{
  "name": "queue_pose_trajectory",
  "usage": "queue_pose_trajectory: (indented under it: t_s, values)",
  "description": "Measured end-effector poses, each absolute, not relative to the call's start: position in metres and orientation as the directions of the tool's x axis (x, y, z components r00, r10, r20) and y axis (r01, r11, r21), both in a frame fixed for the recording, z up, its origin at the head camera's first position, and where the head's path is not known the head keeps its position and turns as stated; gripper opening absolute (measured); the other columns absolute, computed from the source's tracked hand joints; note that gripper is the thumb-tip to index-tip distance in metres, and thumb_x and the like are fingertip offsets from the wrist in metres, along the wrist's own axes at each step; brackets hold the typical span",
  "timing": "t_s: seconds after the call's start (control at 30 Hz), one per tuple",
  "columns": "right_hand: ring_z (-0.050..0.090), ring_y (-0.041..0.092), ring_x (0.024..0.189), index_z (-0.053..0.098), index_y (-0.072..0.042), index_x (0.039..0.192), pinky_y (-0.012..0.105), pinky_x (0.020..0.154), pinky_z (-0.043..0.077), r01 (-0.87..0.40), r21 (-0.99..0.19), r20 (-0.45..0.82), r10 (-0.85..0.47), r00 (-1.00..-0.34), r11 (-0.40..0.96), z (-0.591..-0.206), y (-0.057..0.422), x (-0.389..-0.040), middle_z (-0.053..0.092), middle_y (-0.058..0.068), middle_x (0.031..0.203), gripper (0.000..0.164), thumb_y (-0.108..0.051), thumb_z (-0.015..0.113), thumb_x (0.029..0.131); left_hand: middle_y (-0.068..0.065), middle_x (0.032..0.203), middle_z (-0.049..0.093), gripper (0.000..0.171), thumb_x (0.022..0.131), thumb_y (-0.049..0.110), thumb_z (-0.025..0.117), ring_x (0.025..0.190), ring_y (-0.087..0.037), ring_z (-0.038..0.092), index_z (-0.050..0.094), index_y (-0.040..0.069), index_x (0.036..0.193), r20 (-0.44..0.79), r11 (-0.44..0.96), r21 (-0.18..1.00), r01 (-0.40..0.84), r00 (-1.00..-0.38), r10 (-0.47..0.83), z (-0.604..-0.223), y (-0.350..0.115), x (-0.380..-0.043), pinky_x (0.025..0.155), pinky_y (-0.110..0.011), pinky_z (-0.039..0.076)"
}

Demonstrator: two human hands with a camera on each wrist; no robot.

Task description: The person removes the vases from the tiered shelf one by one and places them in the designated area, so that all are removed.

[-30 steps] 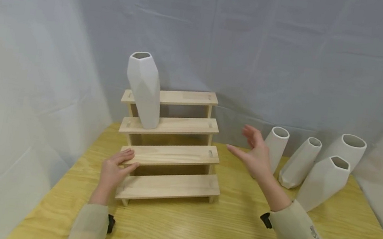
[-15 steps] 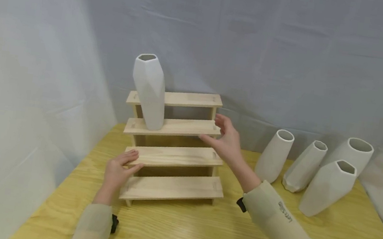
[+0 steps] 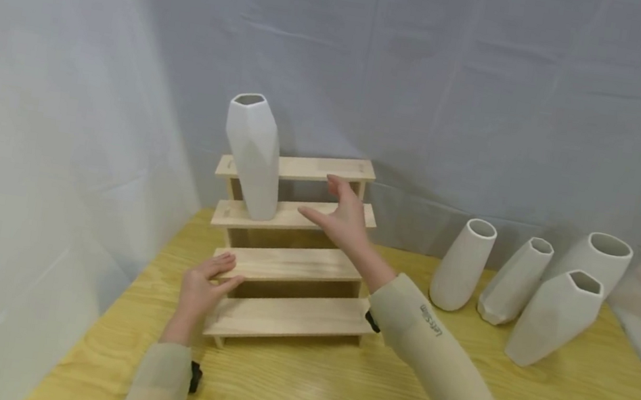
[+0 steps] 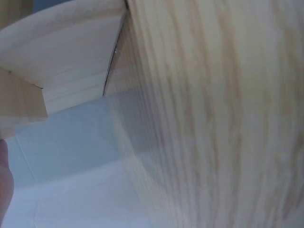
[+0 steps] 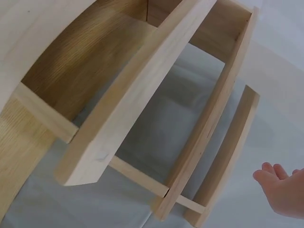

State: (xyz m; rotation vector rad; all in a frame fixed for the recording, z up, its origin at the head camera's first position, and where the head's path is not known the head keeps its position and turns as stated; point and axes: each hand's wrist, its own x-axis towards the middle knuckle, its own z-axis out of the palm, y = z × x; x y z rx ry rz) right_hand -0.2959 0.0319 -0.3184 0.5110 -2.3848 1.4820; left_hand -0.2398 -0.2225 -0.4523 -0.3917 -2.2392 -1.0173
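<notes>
A tall faceted white vase (image 3: 255, 157) stands on the left part of the third step up of a pale wooden tiered stand (image 3: 293, 261). My left hand (image 3: 202, 289) rests at the left end of the second step up, fingers on the board and thumb along its front edge. Over the stand's right half reaches my right hand (image 3: 348, 224), thumb and fingers spread apart, facing the vase with a gap between. The right wrist view shows the same hand (image 5: 287, 190) beyond the stand's steps (image 5: 118, 99). Close wood grain of a board (image 4: 213, 114) fills most of the left wrist view.
Several more white vases stand on the right of the yellow wooden table (image 3: 294, 388): a smooth one (image 3: 463, 264), a narrow faceted one (image 3: 515, 282), an angular one (image 3: 555, 318) and a wide-mouthed one (image 3: 601, 263) behind it. Pale cloth (image 3: 434, 93) hangs behind and at both sides.
My right hand has moved left, from beside the vases on the table to over the stand. The left hand stays at the step's end. The view has shifted slightly.
</notes>
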Motion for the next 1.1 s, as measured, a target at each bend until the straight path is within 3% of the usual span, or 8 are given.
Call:
queue_pose_trajectory:
  t_s: [0.43,0.73,1.1]
  values:
    - [0.040,0.020,0.119,0.035,-0.007,0.133,0.034,0.095,0.039,-0.487,-0.766,0.447,-0.196,-0.873,0.420,-0.302,-0.009,-0.308,0.042,0.010,0.132,0.078,-0.032,0.074,0.071,-0.013,0.101,0.063,0.029,0.064,0.006,0.078,0.097,-0.025,0.059,0.068,-0.005,0.089,0.659,0.650,0.572,0.500,-0.752,-0.001,-0.451,-0.225,-0.236,0.089,-0.028,0.042]
    - [0.041,0.021,0.117,0.033,-0.005,0.134,0.032,0.094,0.040,-0.482,-0.786,0.439,-0.198,-0.876,0.387,-0.294,-0.018,-0.315,0.043,0.012,0.130,0.078,-0.030,0.073,0.072,-0.013,0.100,0.064,0.031,0.063,0.008,0.079,0.096,-0.025,0.059,0.068,-0.005,0.089,0.683,0.637,0.557,0.533,-0.731,0.015,-0.452,-0.219,-0.238,0.090,-0.019,0.040]
    - [0.041,0.021,0.117,0.030,-0.008,0.136,0.031,0.094,0.040,-0.439,-0.834,0.396,-0.192,-0.898,0.333,-0.286,-0.027,-0.322,0.043,0.014,0.129,0.077,-0.026,0.072,0.074,-0.014,0.099,0.064,0.031,0.062,0.006,0.080,0.094,-0.026,0.060,0.068,-0.005,0.087,0.704,0.651,0.523,0.549,-0.710,0.033,-0.452,-0.218,-0.237,0.087,-0.029,0.043]
